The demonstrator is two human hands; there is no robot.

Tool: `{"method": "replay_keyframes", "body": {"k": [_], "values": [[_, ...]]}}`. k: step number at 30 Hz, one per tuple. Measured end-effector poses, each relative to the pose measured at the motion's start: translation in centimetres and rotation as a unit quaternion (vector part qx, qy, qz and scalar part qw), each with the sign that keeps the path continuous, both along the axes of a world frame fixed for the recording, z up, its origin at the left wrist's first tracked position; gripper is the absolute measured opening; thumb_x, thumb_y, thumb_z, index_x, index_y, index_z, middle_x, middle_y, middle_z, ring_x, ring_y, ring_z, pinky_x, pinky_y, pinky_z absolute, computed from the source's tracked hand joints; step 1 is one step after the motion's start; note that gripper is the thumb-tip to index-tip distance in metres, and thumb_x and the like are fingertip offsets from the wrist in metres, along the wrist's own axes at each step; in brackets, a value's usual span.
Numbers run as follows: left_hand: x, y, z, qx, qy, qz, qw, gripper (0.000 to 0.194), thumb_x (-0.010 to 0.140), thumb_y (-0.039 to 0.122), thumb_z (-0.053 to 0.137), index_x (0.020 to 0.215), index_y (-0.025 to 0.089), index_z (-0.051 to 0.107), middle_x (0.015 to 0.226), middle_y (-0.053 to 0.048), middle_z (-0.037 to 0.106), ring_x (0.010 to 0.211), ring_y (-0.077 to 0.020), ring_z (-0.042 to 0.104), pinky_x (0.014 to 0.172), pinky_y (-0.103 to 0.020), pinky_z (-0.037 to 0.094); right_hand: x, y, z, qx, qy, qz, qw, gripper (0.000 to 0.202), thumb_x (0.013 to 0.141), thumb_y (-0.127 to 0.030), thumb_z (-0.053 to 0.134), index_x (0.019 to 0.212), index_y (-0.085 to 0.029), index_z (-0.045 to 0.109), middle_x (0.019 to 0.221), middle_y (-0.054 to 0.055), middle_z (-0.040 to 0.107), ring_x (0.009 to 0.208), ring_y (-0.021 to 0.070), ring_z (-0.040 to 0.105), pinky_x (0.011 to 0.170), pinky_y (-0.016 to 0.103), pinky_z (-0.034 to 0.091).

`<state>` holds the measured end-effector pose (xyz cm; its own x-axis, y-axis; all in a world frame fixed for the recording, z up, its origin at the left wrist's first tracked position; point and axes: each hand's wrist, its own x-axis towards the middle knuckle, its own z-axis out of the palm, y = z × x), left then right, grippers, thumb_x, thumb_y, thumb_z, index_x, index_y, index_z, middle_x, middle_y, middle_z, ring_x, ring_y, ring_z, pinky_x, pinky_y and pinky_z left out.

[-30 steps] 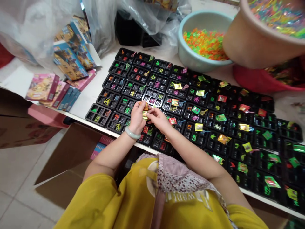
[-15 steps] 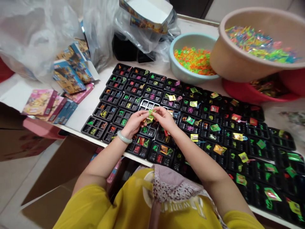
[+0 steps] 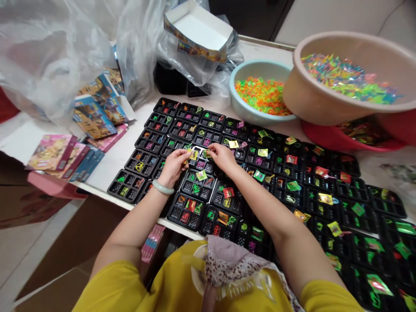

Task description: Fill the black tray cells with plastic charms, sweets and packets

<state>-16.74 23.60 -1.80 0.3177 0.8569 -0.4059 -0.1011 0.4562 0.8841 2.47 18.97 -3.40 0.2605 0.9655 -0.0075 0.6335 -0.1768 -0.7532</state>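
Observation:
Black compartment trays (image 3: 126, 185) holding small coloured plastic pieces cover the table in rows. My left hand (image 3: 173, 167), with a pale bangle at its wrist, is closed on small yellow packets (image 3: 193, 154) above the middle trays. To its right, my right hand (image 3: 222, 157) pinches a small green packet (image 3: 206, 153) over a tray with a magenta piece. The two hands are apart. A yellow-green packet (image 3: 201, 175) lies on the tray just below them, and a red packet (image 3: 228, 192) rests on another tray nearer to me.
Behind the trays stand a light blue basin (image 3: 238, 104) of orange and green pieces, a large beige basin (image 3: 312, 104) and a red basin (image 3: 312, 134). Pink and blue boxes (image 3: 48, 151) lie at left, near plastic bags (image 3: 65, 52). An open carton (image 3: 201, 28) sits at the back.
My hands have separated, the left moving left with the yellow packets. A yellow-green packet now shows on the tray below them. The whole view has shifted slightly.

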Motion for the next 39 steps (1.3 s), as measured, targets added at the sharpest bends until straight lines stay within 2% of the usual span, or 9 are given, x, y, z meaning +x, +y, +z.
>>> {"method": "replay_keyframes", "body": {"k": [3, 7, 9, 14, 18, 23, 29, 34, 39], "values": [[0.5, 0.5, -0.3, -0.001, 0.002, -0.015, 1.000, 0.038, 0.055, 0.036, 0.083, 0.076, 0.015, 0.059, 0.061, 0.003, 0.060, 0.038, -0.0037, 0.047, 0.033, -0.015, 0.023, -0.6, -0.4, 0.3, 0.066, -0.005, 0.008, 0.998, 0.016, 0.082, -0.023, 0.062, 0.097, -0.020, 0.066, 0.105, 0.009, 0.067, 0.101, 0.0236, 0.058, 0.093, 0.040, 0.044], [2.3, 0.8, -0.3, -0.007, -0.023, -0.050, 0.998, 0.038, 0.057, 0.036, 0.083, 0.078, 0.014, 0.059, 0.062, 0.003, 0.060, 0.039, -0.0041, 0.048, 0.034, -0.015, 0.026, -1.3, 0.0, 0.1, 0.048, 0.215, 0.046, 0.974, 0.021, 0.082, -0.034, 0.060, 0.098, -0.020, 0.062, 0.090, 0.003, 0.067, 0.080, 0.0165, 0.062, 0.076, 0.031, 0.051], [3.2, 1.2, -0.2, -0.026, -0.044, -0.048, 0.998, 0.035, 0.061, 0.037, 0.080, 0.077, 0.014, 0.059, 0.062, 0.002, 0.060, 0.040, -0.0046, 0.048, 0.035, -0.016, 0.027, -0.7, 1.3, -0.1, 0.047, 0.249, 0.032, 0.967, 0.020, 0.082, -0.034, 0.059, 0.095, -0.019, 0.060, 0.082, 0.001, 0.066, 0.074, 0.0153, 0.061, 0.071, 0.029, 0.050], [4.2, 2.8, 0.3, -0.138, -0.098, -0.061, 0.984, 0.017, 0.075, 0.029, 0.063, 0.078, 0.012, 0.060, 0.067, -0.002, 0.062, 0.055, -0.0107, 0.059, 0.048, -0.021, 0.047, 3.3, 5.9, 0.2, 0.018, 0.054, -0.043, 0.997, 0.013, 0.082, -0.024, 0.059, 0.092, -0.019, 0.064, 0.082, 0.003, 0.067, 0.078, 0.0192, 0.061, 0.077, 0.034, 0.048], [4.4, 3.6, 0.3, -0.102, -0.093, -0.041, 0.990, 0.017, 0.065, 0.010, 0.065, 0.080, 0.013, 0.058, 0.068, 0.000, 0.062, 0.059, -0.0100, 0.060, 0.055, -0.022, 0.051, 3.9, 7.1, 0.7, 0.022, -0.031, -0.010, 0.999, 0.014, 0.081, -0.022, 0.061, 0.093, -0.019, 0.067, 0.099, 0.009, 0.068, 0.097, 0.0240, 0.061, 0.093, 0.041, 0.044], [5.2, 4.2, -0.2, -0.033, -0.059, -0.055, 0.996, 0.032, 0.060, 0.020, 0.078, 0.081, 0.014, 0.055, 0.066, 0.001, 0.062, 0.052, -0.0092, 0.058, 0.045, -0.018, 0.043, 1.4, 5.5, 0.8, 0.011, 0.198, 0.051, 0.979, 0.016, 0.076, -0.032, 0.066, 0.084, -0.019, 0.063, 0.083, 0.001, 0.067, 0.075, 0.0151, 0.061, 0.075, 0.031, 0.050], [6.1, 5.7, 0.0, -0.021, -0.048, -0.086, 0.995, 0.028, 0.063, 0.022, 0.076, 0.083, 0.014, 0.058, 0.065, 0.002, 0.060, 0.048, -0.0074, 0.054, 0.040, -0.016, 0.037, 1.8, 6.6, 1.0, -0.033, 0.346, -0.005, 0.938, 0.017, 0.077, -0.036, 0.062, 0.076, -0.020, 0.055, 0.069, -0.003, 0.063, 0.061, 0.0112, 0.057, 0.058, 0.024, 0.046], [6.1, 7.1, 0.6, -0.051, -0.073, -0.041, 0.995, 0.020, 0.066, 0.009, 0.066, 0.085, 0.012, 0.061, 0.068, 0.000, 0.062, 0.056, -0.0083, 0.057, 0.052, -0.020, 0.048, 6.1, 11.2, 0.5, 0.046, 0.118, -0.121, 0.985, 0.010, 0.079, -0.025, 0.060, 0.087, -0.020, 0.056, 0.076, -0.001, 0.066, 0.072, 0.0160, 0.060, 0.075, 0.032, 0.049], [6.0, 8.2, 0.1, -0.047, -0.065, -0.005, 0.997, 0.022, 0.067, 0.011, 0.071, 0.084, 0.013, 0.057, 0.065, 0.000, 0.062, 0.053, -0.0076, 0.057, 0.052, -0.019, 0.046, 8.1, 14.4, 0.5, 0.004, -0.084, -0.091, 0.992, 0.014, 0.077, -0.018, 0.062, 0.091, -0.018, 0.062, 0.094, 0.009, 0.067, 0.094, 0.0258, 0.060, 0.088, 0.042, 0.046]]}}
